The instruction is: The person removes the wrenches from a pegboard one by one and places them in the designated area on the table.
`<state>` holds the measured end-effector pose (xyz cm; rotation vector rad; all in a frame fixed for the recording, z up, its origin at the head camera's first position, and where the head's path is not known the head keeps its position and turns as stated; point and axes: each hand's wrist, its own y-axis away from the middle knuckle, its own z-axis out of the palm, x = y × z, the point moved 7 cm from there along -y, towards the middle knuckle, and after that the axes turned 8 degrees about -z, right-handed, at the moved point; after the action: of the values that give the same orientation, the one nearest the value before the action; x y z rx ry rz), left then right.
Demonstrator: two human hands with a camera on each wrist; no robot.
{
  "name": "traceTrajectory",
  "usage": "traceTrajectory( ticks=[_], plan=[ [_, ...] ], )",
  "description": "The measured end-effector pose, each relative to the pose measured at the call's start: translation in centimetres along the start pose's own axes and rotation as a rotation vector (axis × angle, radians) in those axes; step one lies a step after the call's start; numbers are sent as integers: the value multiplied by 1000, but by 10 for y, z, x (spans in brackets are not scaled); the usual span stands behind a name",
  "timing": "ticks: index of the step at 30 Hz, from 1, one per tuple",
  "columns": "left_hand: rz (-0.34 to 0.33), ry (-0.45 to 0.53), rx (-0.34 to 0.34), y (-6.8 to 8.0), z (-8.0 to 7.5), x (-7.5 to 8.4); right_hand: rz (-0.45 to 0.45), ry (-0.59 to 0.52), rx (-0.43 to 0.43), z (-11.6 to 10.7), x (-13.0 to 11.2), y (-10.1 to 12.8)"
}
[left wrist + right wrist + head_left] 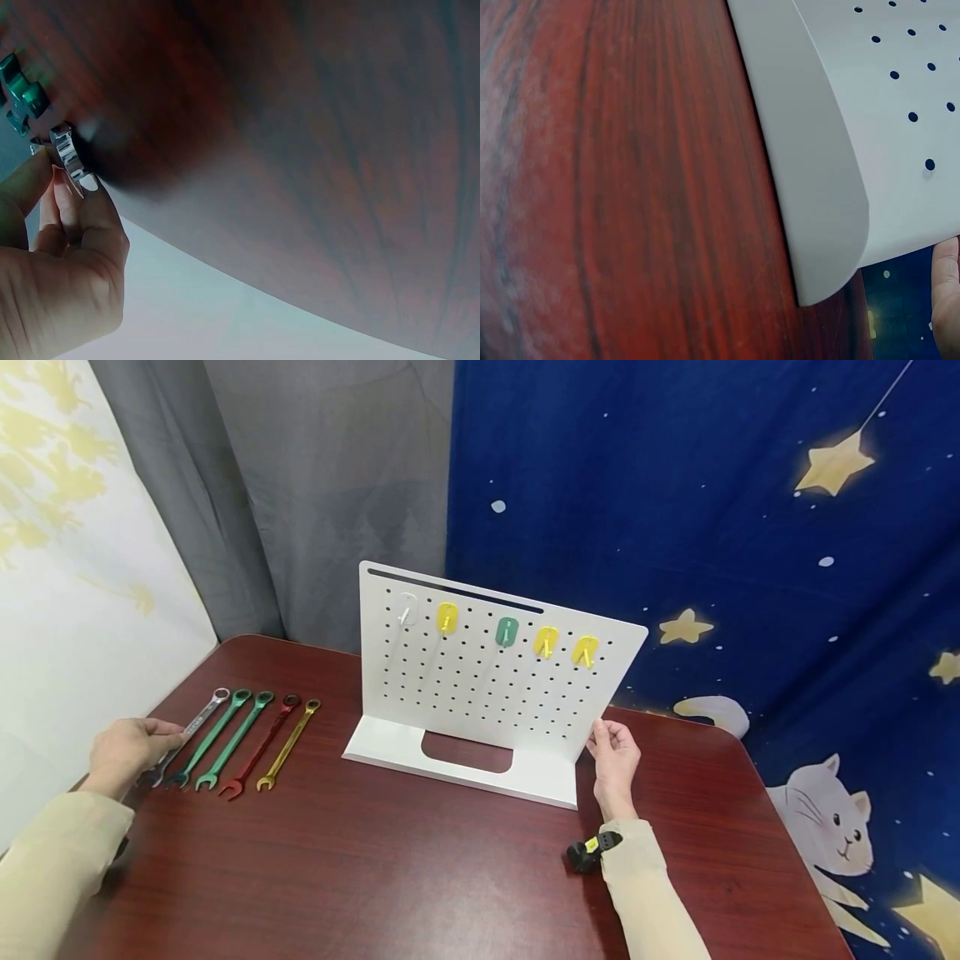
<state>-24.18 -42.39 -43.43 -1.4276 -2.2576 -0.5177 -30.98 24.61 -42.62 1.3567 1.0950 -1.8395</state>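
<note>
L hand [127, 750] pinches silver wrench [197, 723] near desk's [420, 877] left edge, shiny chrome w/ ring end; R hand [617, 760] fingers straight, touching white pegboard [487, 685] edge.

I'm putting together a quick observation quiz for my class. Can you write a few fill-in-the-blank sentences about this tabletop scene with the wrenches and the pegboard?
1. The left hand grips the ____ wrench, the leftmost in the row.
2. The white pegboard carries ____ hooks in all.
3. Only one hook is ____; it hangs in the middle of the row.
4. The right hand touches the pegboard's ____ edge.

Missing words: silver; five; green; right
</note>
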Motion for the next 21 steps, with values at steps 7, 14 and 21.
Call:
traceTrajectory(
  ticks=[7, 14, 21],
  plan=[
    [3, -2, 9, 0, -1, -1, -2, 2, 1, 0, 0, 0],
    [1, -4, 14, -3, 0, -2, -2, 14, -5, -1, 0, 1],
    [35, -9, 36, -3, 1, -2, -9, 4, -3, 0, 2, -1]
  ],
)
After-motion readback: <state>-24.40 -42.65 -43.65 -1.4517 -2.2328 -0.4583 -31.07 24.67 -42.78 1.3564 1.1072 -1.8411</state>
